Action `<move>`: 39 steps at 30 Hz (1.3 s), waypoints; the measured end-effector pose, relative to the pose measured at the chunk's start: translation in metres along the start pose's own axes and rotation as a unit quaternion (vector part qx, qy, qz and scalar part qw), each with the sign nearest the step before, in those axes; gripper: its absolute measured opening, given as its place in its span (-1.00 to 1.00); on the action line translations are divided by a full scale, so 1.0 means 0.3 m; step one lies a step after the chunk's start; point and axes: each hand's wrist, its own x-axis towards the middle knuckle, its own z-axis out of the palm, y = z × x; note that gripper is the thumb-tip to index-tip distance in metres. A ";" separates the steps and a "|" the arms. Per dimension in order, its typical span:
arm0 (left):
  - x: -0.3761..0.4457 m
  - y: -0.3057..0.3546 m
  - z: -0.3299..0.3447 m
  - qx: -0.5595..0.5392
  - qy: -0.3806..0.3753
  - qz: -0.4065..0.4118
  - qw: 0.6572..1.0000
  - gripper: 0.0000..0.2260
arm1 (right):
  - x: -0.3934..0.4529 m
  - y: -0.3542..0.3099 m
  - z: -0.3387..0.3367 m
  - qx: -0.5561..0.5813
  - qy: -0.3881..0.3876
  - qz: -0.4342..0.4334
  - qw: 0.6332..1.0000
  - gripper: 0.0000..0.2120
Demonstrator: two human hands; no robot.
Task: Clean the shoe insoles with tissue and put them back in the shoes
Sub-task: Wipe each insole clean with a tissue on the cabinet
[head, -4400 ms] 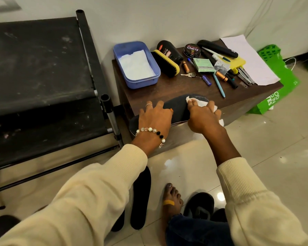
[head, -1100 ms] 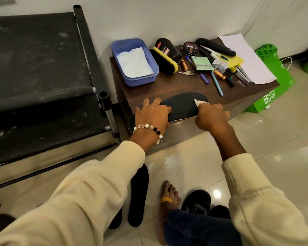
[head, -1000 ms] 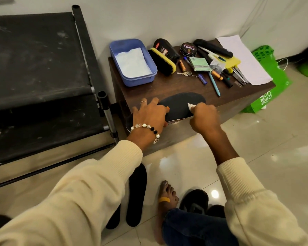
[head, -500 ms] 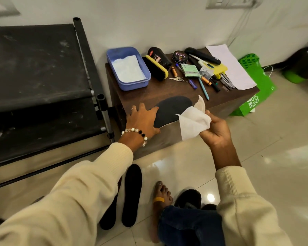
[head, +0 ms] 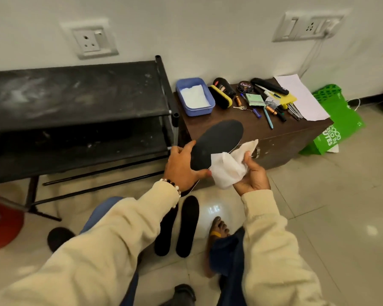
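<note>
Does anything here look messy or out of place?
Mostly the black shelf rack: its top is smeared with pale dusty marks. Two insoles lie loose on the floor by a bare foot, not in shoes. On the wooden chest, pens, keys and tools lie jumbled together.

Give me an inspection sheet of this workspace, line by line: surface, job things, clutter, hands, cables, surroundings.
Surface: brown cabinet top, crowded at the back.
Job's things: black insole lifted, white tissue beside it; two insoles on the floor.
Clutter: blue tray, brush, polish tin, pens, paper sheet.
Hands: left hand grips the insole; right hand holds the tissue.
Cables: white cord hanging from the wall socket.
Surroundings: black shoe rack, green bag, tiled floor.
</note>
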 end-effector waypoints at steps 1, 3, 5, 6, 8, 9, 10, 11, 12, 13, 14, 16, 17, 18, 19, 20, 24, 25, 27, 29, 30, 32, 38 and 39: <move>-0.041 -0.003 -0.029 -0.004 0.011 0.001 1.000 -0.13 | -0.033 0.028 0.019 -0.017 -0.008 0.009 1.000 -0.62; -0.124 -0.011 -0.089 -0.035 0.035 0.002 0.999 -0.15 | -0.099 0.086 0.076 -0.069 -0.025 0.008 0.997 -0.75; -0.192 -0.028 -0.151 -0.108 0.064 -0.016 0.992 -0.24 | -0.160 0.146 0.139 -0.143 -0.057 -0.013 0.988 -0.78; -0.227 -0.046 -0.187 -0.143 0.086 -0.027 0.986 -0.33 | -0.192 0.183 0.176 -0.183 -0.075 -0.023 0.980 -0.81; -0.286 -0.099 -0.255 -0.211 0.145 -0.032 0.966 -0.58 | -0.245 0.251 0.248 -0.261 -0.116 -0.039 0.958 -0.91; -0.311 -0.131 -0.288 -0.256 0.176 -0.036 0.950 -0.70 | -0.262 0.285 0.285 -0.296 -0.136 -0.042 0.945 -0.94; -0.333 -0.160 -0.319 -0.299 0.202 -0.048 0.932 -0.78 | -0.276 0.314 0.323 -0.328 -0.153 -0.046 0.931 -0.96; -0.362 -0.203 -0.357 -0.336 0.230 -0.068 0.911 -0.82 | -0.286 0.355 0.364 -0.366 -0.170 -0.048 0.914 -0.96; -0.388 -0.241 -0.392 -0.372 0.252 -0.089 0.889 -0.85 | -0.292 0.394 0.401 -0.405 -0.188 -0.052 0.893 -0.97; -0.417 -0.288 -0.429 -0.412 0.272 -0.108 0.863 -0.87 | -0.291 0.443 0.441 -0.449 -0.212 -0.052 0.866 -0.97; -0.444 -0.331 -0.463 -0.454 0.283 -0.123 0.836 -0.91 | -0.289 0.490 0.477 -0.488 -0.237 -0.048 0.839 -0.97; -0.499 -0.428 -0.522 -0.523 0.304 -0.152 0.782 -0.95 | -0.275 0.603 0.544 -0.556 -0.284 -0.036 0.781 -0.97; -0.525 -0.479 -0.548 -0.542 0.318 -0.162 0.761 -0.96 | -0.269 0.661 0.575 -0.579 -0.304 -0.029 0.756 -0.98; -0.555 -0.536 -0.574 -0.553 0.338 -0.171 0.742 -0.96 | -0.261 0.732 0.608 -0.595 -0.323 -0.020 0.735 -0.97; -0.581 -0.588 -0.594 -0.560 0.355 -0.178 0.727 -0.96 | -0.253 0.795 0.637 -0.612 -0.335 -0.009 0.716 -0.96; -0.602 -0.632 -0.608 -0.565 0.371 -0.184 0.713 -0.96 | -0.247 0.852 0.662 -0.627 -0.343 -0.001 0.699 -0.95; -0.682 -0.856 -0.631 -0.568 0.449 -0.237 0.647 -0.92 | -0.205 1.135 0.738 -0.685 -0.384 0.066 0.616 -0.92; -0.698 -0.909 -0.619 -0.564 0.464 -0.256 0.633 -0.89 | -0.189 1.198 0.745 -0.702 -0.388 0.083 0.591 -0.90; -0.722 -1.025 -0.587 -0.548 0.486 -0.300 0.611 -0.83 | -0.150 1.346 0.753 -0.740 -0.384 0.116 0.540 -0.86; -0.736 -1.139 -0.545 -0.543 0.502 -0.348 0.577 -0.81 | -0.104 1.497 0.738 -0.772 -0.374 0.141 0.494 -0.87; -0.741 -1.190 -0.520 -0.541 0.504 -0.372 0.561 -0.79 | -0.087 1.560 0.720 -0.787 -0.345 0.151 0.489 -0.80; -0.745 -1.296 -0.472 -0.535 0.498 -0.417 0.541 -0.76 | -0.060 1.687 0.663 -0.814 -0.316 0.151 0.464 -0.69; -0.733 -1.651 -0.264 -0.494 0.436 -0.544 0.519 -0.71 | 0.081 1.994 0.291 -0.839 -0.195 0.255 0.439 -0.60; -0.732 -1.699 -0.232 -0.493 0.427 -0.560 0.511 -0.70 | 0.088 2.019 0.240 -0.826 -0.182 0.280 0.454 -0.64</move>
